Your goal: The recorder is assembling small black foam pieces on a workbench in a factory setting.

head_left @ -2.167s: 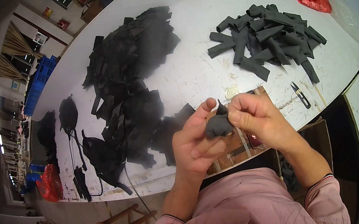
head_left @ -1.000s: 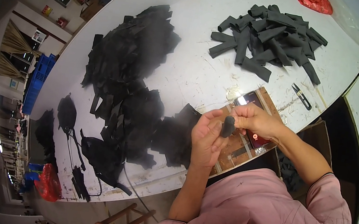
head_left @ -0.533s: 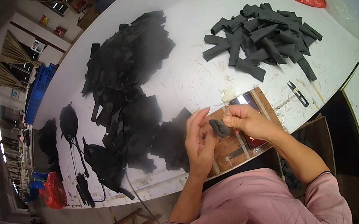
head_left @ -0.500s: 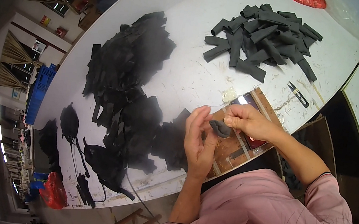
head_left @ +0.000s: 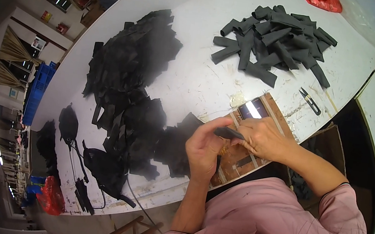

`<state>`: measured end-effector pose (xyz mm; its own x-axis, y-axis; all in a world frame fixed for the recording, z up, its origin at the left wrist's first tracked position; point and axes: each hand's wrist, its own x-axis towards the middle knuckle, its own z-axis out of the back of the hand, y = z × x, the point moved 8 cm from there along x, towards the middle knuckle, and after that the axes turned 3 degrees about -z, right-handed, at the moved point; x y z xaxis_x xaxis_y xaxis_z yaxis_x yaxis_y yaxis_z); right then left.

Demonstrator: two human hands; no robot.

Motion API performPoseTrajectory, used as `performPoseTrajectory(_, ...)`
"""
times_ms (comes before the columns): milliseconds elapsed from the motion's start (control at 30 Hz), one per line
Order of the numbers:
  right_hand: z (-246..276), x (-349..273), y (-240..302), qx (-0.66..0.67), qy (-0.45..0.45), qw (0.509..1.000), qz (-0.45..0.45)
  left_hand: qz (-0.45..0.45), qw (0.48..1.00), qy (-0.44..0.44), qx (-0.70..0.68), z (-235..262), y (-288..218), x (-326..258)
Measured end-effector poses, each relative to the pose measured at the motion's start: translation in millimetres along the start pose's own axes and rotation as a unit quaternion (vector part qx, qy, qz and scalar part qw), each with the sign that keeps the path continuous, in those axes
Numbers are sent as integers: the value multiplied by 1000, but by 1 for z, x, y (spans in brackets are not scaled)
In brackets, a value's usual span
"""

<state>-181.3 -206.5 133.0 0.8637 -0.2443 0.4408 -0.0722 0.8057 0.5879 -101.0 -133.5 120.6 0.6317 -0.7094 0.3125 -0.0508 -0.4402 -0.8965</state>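
Grey fabric piece [head_left: 228, 133] pinched between 2 hands, up above the wooden board [head_left: 238, 158] at the worktop's [head_left: 200, 36] near edge.

It's pretty much sideways, long axis running left to right, right end dipping a bit. Left hand [head_left: 205, 145] grips the left end, palm facing inward, forearm nearly straight up the view; right hand [head_left: 262, 137] slants in, back up, fingers curled on the other end.

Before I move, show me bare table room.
Mostly bare white table lies between the black heap and the grey strips; a smaller, flecked patch parts them from the snips. Crowded: the near left, under black pieces, and the wooden board, beneath left hand and right hand.
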Motion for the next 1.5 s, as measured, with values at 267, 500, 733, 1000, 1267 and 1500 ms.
performPoseTrajectory(267, -16, -18, -19, 142, -11, 990, -23, 104, 970, 188, 116, -35, 0, 15)
performPoseTrajectory(500, -23, -12, -25, 85, 42, 992, -85, 3, 976, 116, 186, -33, -13, 12)
performPoseTrajectory(733, 1, 6, -4, 56, 75, 993, -77, -22, 995, 8, -99, -13, -30, 12)
performPoseTrajectory(1000, -22, 1, -19, 22, 92, 994, -55, 12, 993, -25, -118, 14, -17, 14)
performPoseTrajectory(1267, -13, -5, -13, 22, 0, 998, -51, -27, 983, 108, 146, -5, -37, 24)
performPoseTrajectory(1500, -8, -1, 0, -43, 28, 998, -35, -63, 974, 127, 176, 0, -38, 21)
